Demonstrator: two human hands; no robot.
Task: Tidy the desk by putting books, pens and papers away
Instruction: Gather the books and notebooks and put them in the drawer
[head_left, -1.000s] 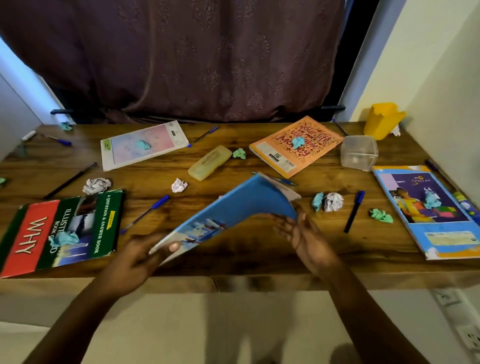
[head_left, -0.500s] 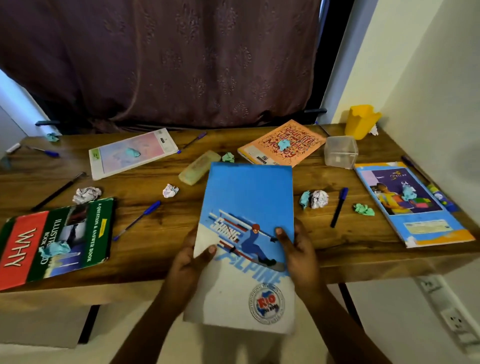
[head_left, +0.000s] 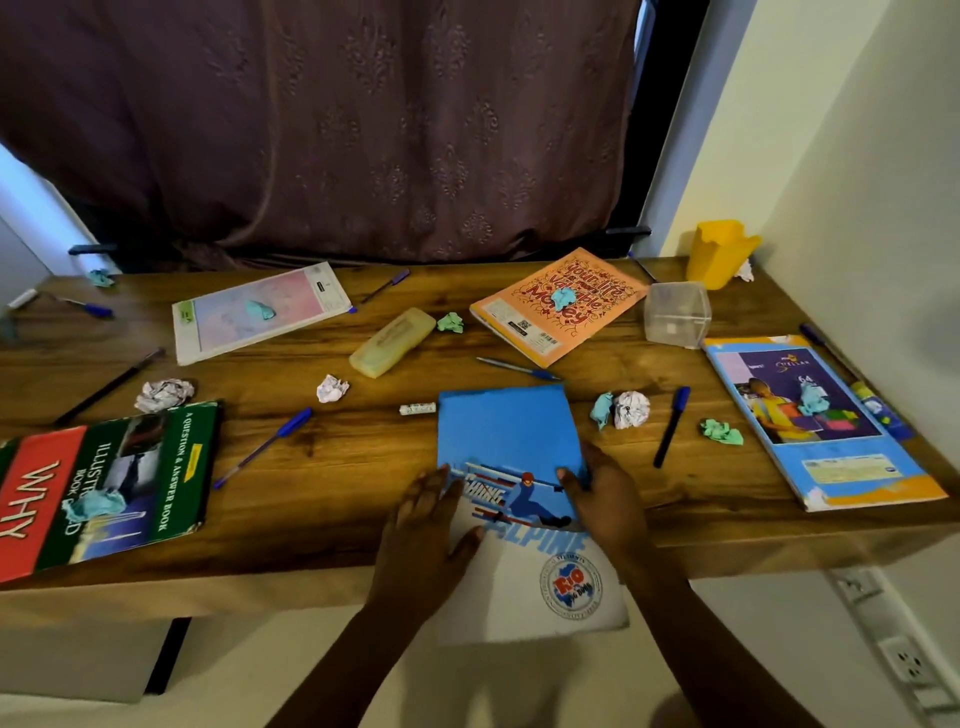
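Gripping the blue notebook (head_left: 506, 431) at its right edge, right hand (head_left: 608, 501) has thumb on the cover. Left hand (head_left: 421, 535) flat along left edge, fingers straight. Notebook lies at surface (head_left: 322, 467) front edge, near half overhanging; blue pen (head_left: 517, 368) just beyond.

Behind everything you'll see a dark patterned curtain (head_left: 363, 130) hanging across the back. At your far right, by the pale wall (head_left: 857, 156), a yellow cup (head_left: 719, 254) stands upright, with a clear plastic box (head_left: 677, 314) just in front of it. A translucent yellow case (head_left: 392, 341) lies flat near the middle. 2 sockets (head_left: 906, 662) sit low on your right.
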